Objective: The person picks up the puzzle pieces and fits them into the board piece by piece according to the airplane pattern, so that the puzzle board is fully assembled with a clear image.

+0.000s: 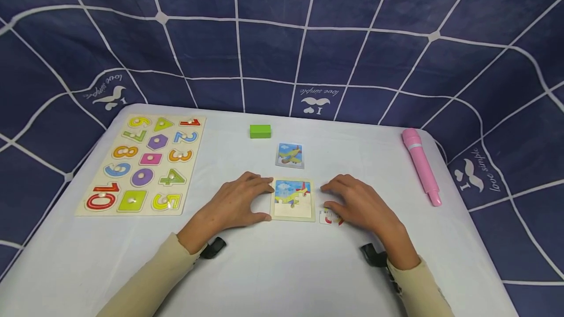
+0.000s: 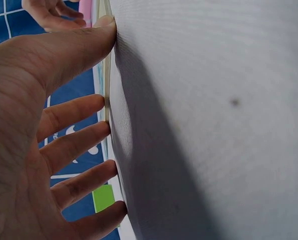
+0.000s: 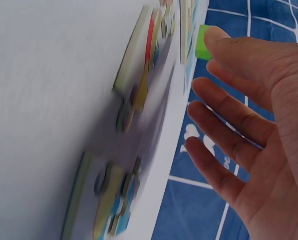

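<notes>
A small wooden jigsaw tray (image 1: 315, 204) lies in mid-table, partly filled with airplane pieces. My left hand (image 1: 240, 201) rests along the tray's left side, thumb by the near corner and fingertips by the far one. In the left wrist view the thumb (image 2: 78, 50) meets the tray's thin edge (image 2: 107, 82), and the other fingers are stretched out. My right hand (image 1: 359, 204) hovers right of the tray with loosely bent fingers, partly hiding loose jigsaw pieces (image 1: 327, 216). In the right wrist view nothing is between its fingers, and some pieces (image 3: 111, 200) lie below them.
An airplane picture card (image 1: 290, 155) lies beyond the tray, with a green block (image 1: 260, 131) farther back. At left is a number-and-shape peg board (image 1: 152, 172). A pink microphone-shaped toy (image 1: 421, 166) lies near the right edge. Dark blue gridded cloth (image 1: 273, 53) hangs behind the white table.
</notes>
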The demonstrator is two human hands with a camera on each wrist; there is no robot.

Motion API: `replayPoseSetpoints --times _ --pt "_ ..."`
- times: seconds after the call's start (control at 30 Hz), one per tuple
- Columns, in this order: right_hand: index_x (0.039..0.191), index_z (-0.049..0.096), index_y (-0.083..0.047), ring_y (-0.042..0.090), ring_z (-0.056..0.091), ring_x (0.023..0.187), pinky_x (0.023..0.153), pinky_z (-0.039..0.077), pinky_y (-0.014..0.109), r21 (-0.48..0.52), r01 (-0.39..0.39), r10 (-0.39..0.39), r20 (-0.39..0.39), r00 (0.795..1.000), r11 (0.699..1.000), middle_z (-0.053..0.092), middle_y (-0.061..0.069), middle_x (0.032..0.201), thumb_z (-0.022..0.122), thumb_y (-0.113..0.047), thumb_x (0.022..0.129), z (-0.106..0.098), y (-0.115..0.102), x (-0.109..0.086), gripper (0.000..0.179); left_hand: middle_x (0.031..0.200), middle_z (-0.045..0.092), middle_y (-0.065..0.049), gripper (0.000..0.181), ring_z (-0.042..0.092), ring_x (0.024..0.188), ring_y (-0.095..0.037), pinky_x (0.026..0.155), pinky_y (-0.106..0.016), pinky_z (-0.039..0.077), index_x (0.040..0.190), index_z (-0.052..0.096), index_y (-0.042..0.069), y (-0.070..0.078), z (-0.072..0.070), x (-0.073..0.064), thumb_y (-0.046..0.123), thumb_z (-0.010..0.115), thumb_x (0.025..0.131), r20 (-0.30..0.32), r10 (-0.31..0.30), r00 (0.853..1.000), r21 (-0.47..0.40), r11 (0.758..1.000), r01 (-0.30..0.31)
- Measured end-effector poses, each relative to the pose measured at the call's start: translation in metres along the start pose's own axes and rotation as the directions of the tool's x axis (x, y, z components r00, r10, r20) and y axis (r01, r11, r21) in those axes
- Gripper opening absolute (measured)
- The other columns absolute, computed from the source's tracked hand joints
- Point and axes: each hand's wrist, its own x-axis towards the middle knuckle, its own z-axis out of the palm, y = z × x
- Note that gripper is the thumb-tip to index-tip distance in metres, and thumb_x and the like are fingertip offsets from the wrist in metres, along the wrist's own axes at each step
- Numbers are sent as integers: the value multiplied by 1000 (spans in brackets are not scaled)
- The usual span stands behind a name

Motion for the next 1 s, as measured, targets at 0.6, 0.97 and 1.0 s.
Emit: replayPoseSetpoints --times 0.6,0.97,1.0 --pt "127 78 -15 22 69 114 94 58 47 3 -79 79 3 997 997 73 1 120 90 -22 89 -7 20 -18 40 158 59 3 66 53 141 -23 94 -50 58 138 73 23 0 0 0 49 94 81 1 0 1000 -5 1000 0" --pt "126 78 -14 24 69 116 94 58 50 -3 -97 97 -19 995 995 74 3 121 90 -22 89 -11 30 -29 40 158 59 2 67 53 141 -23 95 -50 58 138 73 22 1 -1 0 48 95 80 -3 4 1000 -5 1000 -4" --pt "127 78 -14 24 69 116 94 58 50 -4 -97 97 -19 995 995 74 3 121 90 -22 90 -11 31 -30 40 158 59 1 67 53 141 -23 95 -50 58 138 73 22 1 -1 0 48 95 80 -5 7 1000 -6 1000 -7"
